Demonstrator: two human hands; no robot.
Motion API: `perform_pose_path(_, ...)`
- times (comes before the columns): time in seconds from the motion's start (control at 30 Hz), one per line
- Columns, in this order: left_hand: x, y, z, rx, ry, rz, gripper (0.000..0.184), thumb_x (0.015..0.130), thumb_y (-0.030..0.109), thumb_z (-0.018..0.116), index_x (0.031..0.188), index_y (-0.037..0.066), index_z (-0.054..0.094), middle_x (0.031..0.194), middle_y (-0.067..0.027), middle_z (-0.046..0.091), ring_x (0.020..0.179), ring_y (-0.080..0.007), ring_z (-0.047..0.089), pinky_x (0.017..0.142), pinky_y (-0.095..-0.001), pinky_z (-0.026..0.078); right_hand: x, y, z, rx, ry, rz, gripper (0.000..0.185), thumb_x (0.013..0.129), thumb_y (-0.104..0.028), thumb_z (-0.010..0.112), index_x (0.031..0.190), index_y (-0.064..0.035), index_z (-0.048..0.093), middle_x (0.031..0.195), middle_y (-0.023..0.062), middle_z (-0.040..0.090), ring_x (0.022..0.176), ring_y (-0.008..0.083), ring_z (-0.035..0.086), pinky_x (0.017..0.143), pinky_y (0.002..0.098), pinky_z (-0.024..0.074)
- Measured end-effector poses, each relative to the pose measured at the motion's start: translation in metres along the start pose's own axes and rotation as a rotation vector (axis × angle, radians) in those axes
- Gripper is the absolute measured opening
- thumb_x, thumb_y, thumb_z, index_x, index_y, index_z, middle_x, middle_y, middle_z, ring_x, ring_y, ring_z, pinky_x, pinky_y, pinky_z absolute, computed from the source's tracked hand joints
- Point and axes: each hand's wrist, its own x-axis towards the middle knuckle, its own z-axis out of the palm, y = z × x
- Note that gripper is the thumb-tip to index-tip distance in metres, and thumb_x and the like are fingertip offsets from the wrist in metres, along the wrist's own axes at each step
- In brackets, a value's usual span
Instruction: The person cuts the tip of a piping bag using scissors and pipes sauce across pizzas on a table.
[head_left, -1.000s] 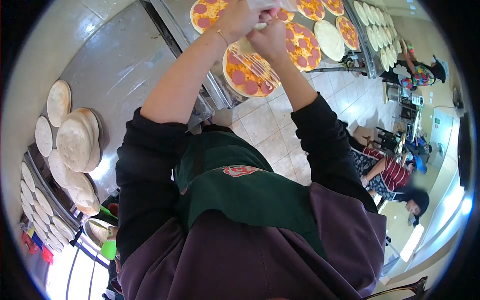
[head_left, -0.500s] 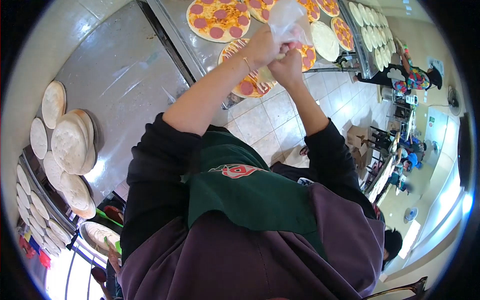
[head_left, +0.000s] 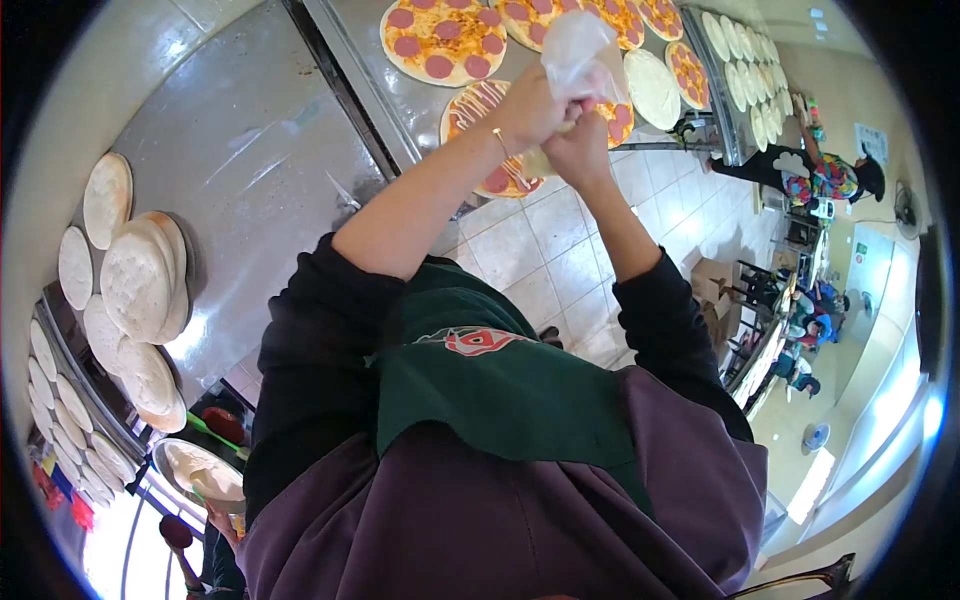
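Note:
My left hand (head_left: 530,108) and my right hand (head_left: 580,148) are close together, both closed around a clear plastic piping bag (head_left: 578,52). The bag's loose top puffs out above my fists, and its pale, filled lower part shows below them. Beneath it lies a pizza (head_left: 462,122) with sausage slices and thin white lines of sauce across it; my hands and left forearm hide part of it. Beyond my left hand is a pizza with round sausage slices (head_left: 440,45) and no white lines.
More topped pizzas and a plain pizza base (head_left: 652,88) share the metal table (head_left: 345,30). Pale bases (head_left: 135,280) are stacked on the left metal table (head_left: 250,150). A co-worker's hand (head_left: 222,520) is by a bowl of pale mixture (head_left: 205,470). Another person (head_left: 825,175) stands far right.
My hands and the piping bag have shifted only slightly over the drizzled pizza. At lower left, the bowl and the co-worker's hand appear a little displaced.

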Motion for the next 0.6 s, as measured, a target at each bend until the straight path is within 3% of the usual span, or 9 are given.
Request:
perform_pose_path(0.07, -0.002, 0.004, 0.005, -0.093, -0.010, -0.031, 0.013, 0.082, 0.016, 0.051, 0.085, 0.004, 0.055, 0.065, 0.0000, 0.050, 0.053, -0.0048, 0.041, 0.046, -0.0181, 0.033, 0.000, -0.001, -0.003, -0.016, -0.014, 0.036, 0.037, 0.063, -0.011, 0.065, 0.094, 0.0059, 0.054, 0.091, 0.0127, 0.061, 0.086, 0.0209, 0.059, 0.071, 0.0294, 0.0449)
perform_pose_path(0.13, -0.003, 0.008, 0.004, -0.086, 0.008, -0.048, 0.016, 0.083, 0.020, 0.051, 0.074, 0.007, 0.051, 0.064, 0.0017, 0.044, 0.053, -0.0039, 0.034, 0.047, -0.0181, 0.027, 0.002, -0.006, 0.001, -0.005, -0.002, 0.066, 0.038, 0.062, -0.013, 0.066, 0.094, 0.0047, 0.054, 0.090, 0.0130, 0.061, 0.086, 0.0207, 0.059, 0.071, 0.0297, 0.0448)
perform_pose_path(0.27, 0.002, 0.031, -0.026, 0.025, -0.005, 0.038, 0.013, 0.082, 0.019, 0.053, 0.083, 0.006, 0.055, 0.064, 0.0013, 0.049, 0.056, -0.0046, 0.041, 0.047, -0.0176, 0.032, 0.030, -0.019, 0.024, -0.073, -0.095, 0.085, 0.039, 0.061, -0.015, 0.066, 0.093, 0.0038, 0.054, 0.089, 0.0132, 0.061, 0.083, 0.0199, 0.060, 0.070, 0.0302, 0.0448)
perform_pose_path(0.33, 0.001, 0.045, -0.032, 0.087, 0.048, 0.130, 0.015, 0.085, 0.020, 0.049, 0.081, 0.006, 0.053, 0.066, 0.0026, 0.044, 0.054, -0.0037, 0.034, 0.047, -0.0178, 0.027, 0.042, -0.022, 0.041, 0.082, 0.127, -0.150, 0.036, 0.060, -0.016, 0.067, 0.088, 0.0026, 0.055, 0.085, 0.0119, 0.061, 0.078, 0.0184, 0.060, 0.067, 0.0300, 0.0447)
perform_pose_path(0.5, -0.005, 0.041, -0.031, 0.131, 0.070, 0.160, 0.014, 0.085, 0.019, 0.051, 0.085, 0.005, 0.054, 0.067, 0.0026, 0.045, 0.053, -0.0040, 0.033, 0.047, -0.0179, 0.027, 0.034, -0.028, 0.036, 0.153, 0.091, -0.158, 0.031, 0.061, -0.015, 0.067, 0.083, 0.0022, 0.054, 0.079, 0.0097, 0.060, 0.076, 0.0164, 0.059, 0.066, 0.0294, 0.0444)
perform_pose_path(0.6, -0.008, 0.017, -0.021, -0.013, 0.078, 0.025, 0.017, 0.081, 0.022, 0.056, 0.083, 0.005, 0.056, 0.066, 0.0006, 0.051, 0.055, -0.0048, 0.042, 0.048, -0.0180, 0.033, 0.014, -0.016, 0.022, 0.021, -0.003, -0.042, 0.034, 0.061, -0.014, 0.068, 0.087, 0.0027, 0.052, 0.082, 0.0108, 0.060, 0.078, 0.0170, 0.058, 0.068, 0.0294, 0.0445)
